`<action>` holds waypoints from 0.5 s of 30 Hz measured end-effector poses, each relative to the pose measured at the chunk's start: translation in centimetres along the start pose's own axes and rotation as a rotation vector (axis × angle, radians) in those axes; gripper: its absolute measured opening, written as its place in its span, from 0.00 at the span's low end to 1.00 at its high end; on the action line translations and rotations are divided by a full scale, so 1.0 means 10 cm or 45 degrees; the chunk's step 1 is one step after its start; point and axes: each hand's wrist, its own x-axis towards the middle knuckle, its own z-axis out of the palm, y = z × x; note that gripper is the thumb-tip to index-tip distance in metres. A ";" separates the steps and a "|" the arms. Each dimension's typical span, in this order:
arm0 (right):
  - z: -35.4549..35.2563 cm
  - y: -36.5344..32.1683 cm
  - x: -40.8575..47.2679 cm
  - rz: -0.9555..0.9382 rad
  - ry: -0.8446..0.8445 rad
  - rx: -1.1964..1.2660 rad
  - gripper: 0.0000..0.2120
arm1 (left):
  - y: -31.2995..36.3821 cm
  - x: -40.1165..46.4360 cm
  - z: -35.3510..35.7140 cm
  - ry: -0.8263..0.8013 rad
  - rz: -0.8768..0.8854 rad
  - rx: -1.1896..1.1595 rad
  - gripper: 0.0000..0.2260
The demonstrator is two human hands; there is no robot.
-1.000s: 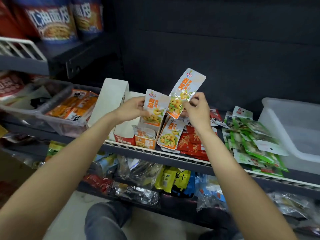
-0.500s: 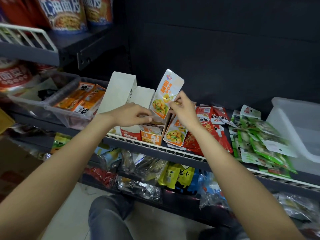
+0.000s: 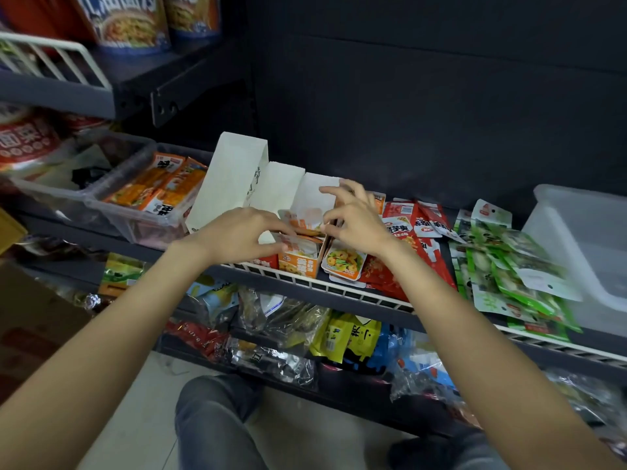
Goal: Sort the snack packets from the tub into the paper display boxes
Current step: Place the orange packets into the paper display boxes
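Observation:
An orange paper display box (image 3: 298,264) stands at the shelf's front rail with orange snack packets (image 3: 303,221) upright in it. My left hand (image 3: 237,234) curls over the box's left side, thumb and fingers closed on the packets inside. My right hand (image 3: 356,220) is at the box's right side; its thumb and forefinger pinch a packet's edge while the other fingers spread. Loose orange packets (image 3: 344,262) lie just right of the box. The white tub (image 3: 583,239) sits at the far right.
Tall white paper boxes (image 3: 234,178) stand behind the orange one. Red packets (image 3: 407,239) and green packets (image 3: 509,269) lie spread on the shelf to the right. A clear tub (image 3: 112,212) with orange packets is on the left. Bagged goods fill the shelf below.
The orange packet my right hand held up has come down into the display box. Both hands lowered and closed in over the box.

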 end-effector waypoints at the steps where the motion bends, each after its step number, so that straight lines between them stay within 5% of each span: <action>1: -0.01 0.01 0.00 0.000 -0.041 -0.001 0.06 | -0.02 -0.01 0.03 0.070 0.023 0.008 0.14; 6: -0.07 0.04 0.01 0.039 -0.217 -0.040 0.08 | 0.01 0.06 0.12 0.374 0.117 0.009 0.16; 10: -0.10 0.09 -0.10 0.030 -0.203 0.051 0.08 | 0.09 0.16 0.19 0.330 0.048 0.060 0.29; 15: -0.12 0.17 -0.19 0.009 -0.174 0.160 0.12 | 0.12 0.23 0.19 0.239 0.052 0.199 0.25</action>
